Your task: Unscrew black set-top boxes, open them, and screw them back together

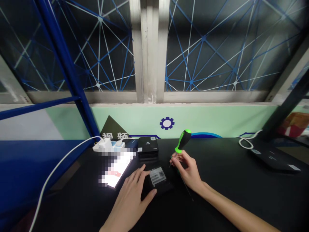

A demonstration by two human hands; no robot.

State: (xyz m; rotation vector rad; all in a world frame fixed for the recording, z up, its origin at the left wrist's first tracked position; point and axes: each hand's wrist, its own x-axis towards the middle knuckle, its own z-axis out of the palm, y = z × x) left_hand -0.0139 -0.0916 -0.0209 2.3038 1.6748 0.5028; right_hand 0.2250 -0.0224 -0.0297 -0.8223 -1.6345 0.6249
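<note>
My right hand is closed around a screwdriver with a green and black handle. The handle tilts up to the right and its tip points down toward the table, just right of a flat black box. A white printed label with a code covers part of that box's top. My left hand steadies the box from its left side, fingers by the far edge and thumb along the near one. Beneath my right hand, a thin dark rod lies on the table, its upper end hidden.
Behind stands a second black box. A lit phone lies left of it, near a white power strip with plugs and a white cable. At right are a flat black device and a coiled white cable.
</note>
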